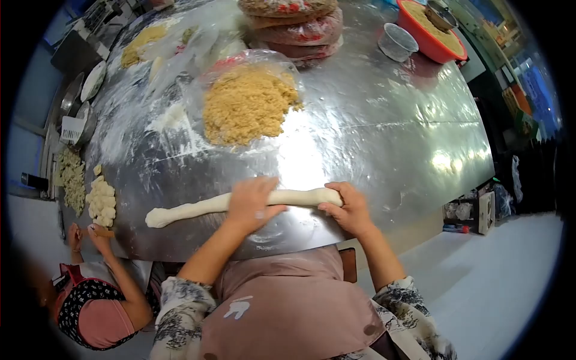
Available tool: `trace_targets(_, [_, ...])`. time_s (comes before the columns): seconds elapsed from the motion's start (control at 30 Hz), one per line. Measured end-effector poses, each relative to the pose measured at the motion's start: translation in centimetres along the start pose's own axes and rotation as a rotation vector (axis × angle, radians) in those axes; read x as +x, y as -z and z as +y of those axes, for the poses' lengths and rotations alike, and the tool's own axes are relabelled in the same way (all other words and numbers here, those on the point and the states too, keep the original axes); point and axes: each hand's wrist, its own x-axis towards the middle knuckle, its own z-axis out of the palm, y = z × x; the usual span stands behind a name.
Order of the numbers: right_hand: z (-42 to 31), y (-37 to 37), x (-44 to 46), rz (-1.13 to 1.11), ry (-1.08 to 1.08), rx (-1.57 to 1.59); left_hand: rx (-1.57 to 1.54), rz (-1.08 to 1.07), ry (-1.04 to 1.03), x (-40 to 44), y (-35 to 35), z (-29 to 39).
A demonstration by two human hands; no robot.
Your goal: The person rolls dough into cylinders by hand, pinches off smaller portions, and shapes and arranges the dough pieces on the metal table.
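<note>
A long white dough rope (195, 209) lies across the metal table near its front edge, with a thicker knob at its left end. My left hand (252, 204) is wrapped over the rope's middle, fingers on the far side and thumb stretched along the near side. At the right end, my right hand (349, 207) curls around the tip, thumb at the front. Beyond the rope sits a heap of yellow crumbly filling (249, 105), partly on a clear plastic bag.
Dough pieces (101, 202) and greenish-white bits (72, 180) line the left edge, beside a co-worker's hands (99, 235). Stacked bagged bundles (297, 30), a clear plastic tub (398, 42) and a red basin (435, 45) stand at the back. Flour dusts the table (384, 144) at left.
</note>
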Motion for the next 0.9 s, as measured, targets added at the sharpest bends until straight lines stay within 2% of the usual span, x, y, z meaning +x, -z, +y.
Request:
trace_targets(0.07, [-1.6,0.3,0.3,0.059,0.036,0.035,-0.232,-0.058,-0.12,3.2,-1.8,3.6])
trace_targets(0.1, [-2.3,0.2,0.3,0.141,0.057,0.046,-0.309,0.076,-0.176,4.0,-2.3,5.8])
trace_targets(0.17, [-3.8,-0.5,0.4,0.305,0.102,0.074,-0.573,-0.06,0.088,4.2,-2.7,7.7])
trace_targets(0.37, [-5.4,-3.3,1.1,0.409,0.074,0.046,-0.64,-0.156,0.298,2.8,-0.6,8.6])
trace_targets(0.47, [-6.1,-4.0,1.3,0.399,0.123,-0.023,-0.633,0.185,0.144,2.5,-0.5,9.7])
trace_targets(0.57, [-6.7,-3.9,1.3,0.387,0.155,-0.042,-0.58,0.072,0.153,1.9,-0.6,8.9])
trace_targets(0.67, [-6.7,-3.9,0.9,0.36,0.167,-0.064,-0.652,0.02,0.142,1.3,-0.7,8.8])
trace_targets(0.77, [-6.4,-4.5,0.7,0.381,0.147,-0.078,-0.647,0.053,0.151,0.9,-1.4,8.4])
trace_targets(0.9, [-5.5,-4.6,1.0,0.419,0.134,-0.096,-0.602,-0.004,0.127,1.2,-1.6,8.1])
